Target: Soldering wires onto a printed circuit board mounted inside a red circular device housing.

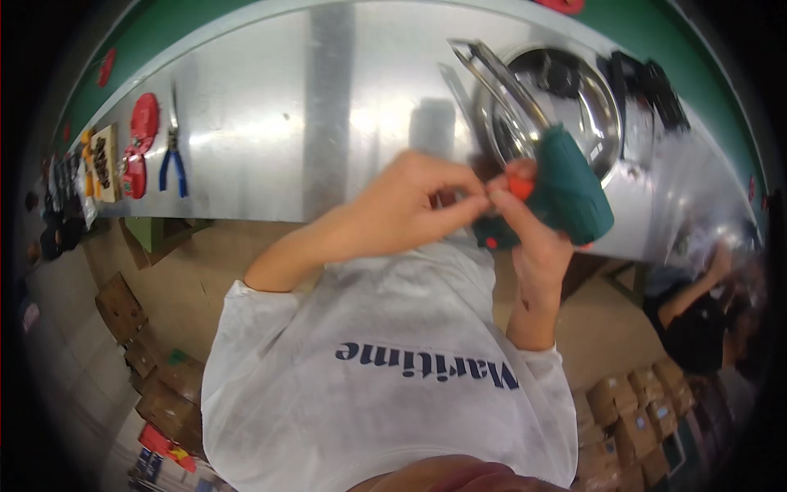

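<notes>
A dark green pistol-shaped power tool (572,184) with an orange-red trigger points away from me, above the near edge of the metal worktable. From its front runs a long, narrow, forked metal piece (512,86), reaching over a shiny round metal bowl (608,123). My right hand (533,225) is wrapped around the tool's handle, its thumb near the trigger. My left hand (418,201) is closed in a pinch, fingertips meeting my right thumb in front of the handle. Whatever may be between those fingertips is too small and hidden to make out.
Blue-handled long-nose pliers (172,160), a red case (143,123) and a pale block with dark bits (104,164) lie on the table's left. Black objects (656,90) sit right of the bowl. Another person (697,312) is at the right; cardboard boxes (635,418) stand below.
</notes>
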Tool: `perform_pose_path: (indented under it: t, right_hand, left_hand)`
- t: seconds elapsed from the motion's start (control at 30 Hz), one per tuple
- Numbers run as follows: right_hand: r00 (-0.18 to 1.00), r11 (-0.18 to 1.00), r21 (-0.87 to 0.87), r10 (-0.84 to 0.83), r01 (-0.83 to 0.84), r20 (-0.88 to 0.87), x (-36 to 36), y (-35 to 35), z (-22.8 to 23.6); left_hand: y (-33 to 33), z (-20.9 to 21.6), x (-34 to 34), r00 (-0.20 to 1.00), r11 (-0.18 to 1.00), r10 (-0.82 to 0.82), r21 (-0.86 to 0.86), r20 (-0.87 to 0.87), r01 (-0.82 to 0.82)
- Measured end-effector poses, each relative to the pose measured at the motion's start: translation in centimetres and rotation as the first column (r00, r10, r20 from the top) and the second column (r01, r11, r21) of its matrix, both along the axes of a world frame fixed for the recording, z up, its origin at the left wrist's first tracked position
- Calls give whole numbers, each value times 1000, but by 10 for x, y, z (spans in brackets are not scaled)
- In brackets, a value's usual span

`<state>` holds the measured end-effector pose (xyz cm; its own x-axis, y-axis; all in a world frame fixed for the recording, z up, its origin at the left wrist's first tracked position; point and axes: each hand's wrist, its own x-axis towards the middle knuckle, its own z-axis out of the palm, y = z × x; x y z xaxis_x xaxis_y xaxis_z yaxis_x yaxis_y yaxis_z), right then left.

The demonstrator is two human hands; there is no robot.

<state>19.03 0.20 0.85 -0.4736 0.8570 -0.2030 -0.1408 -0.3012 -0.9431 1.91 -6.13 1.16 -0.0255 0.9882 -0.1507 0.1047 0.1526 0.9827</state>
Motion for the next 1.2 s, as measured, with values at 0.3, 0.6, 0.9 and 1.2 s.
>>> perform_pose_path:
  t: [0.3,0.6,0.9,1.2]
  right_hand:
    - [995,995,3,-97,97,3,-11,-1,-1]
    - [941,941,-11,-338,338,-7,23,9,-1]
    - [928,929,2,-370,370,41,29,8,-2]
    - [929,927,-53,-371,371,23,46,2,-5]
  left_hand:
    - [6,-6,-22,989,983,-120,132,-88,131]
    - [85,-44,-242,542,858,490,266,-683,-440]
    - [181,-53,-280,179,682,448,206,-876,-701]
    - [193,-29,-257,352,763,271,-23,-896,-646]
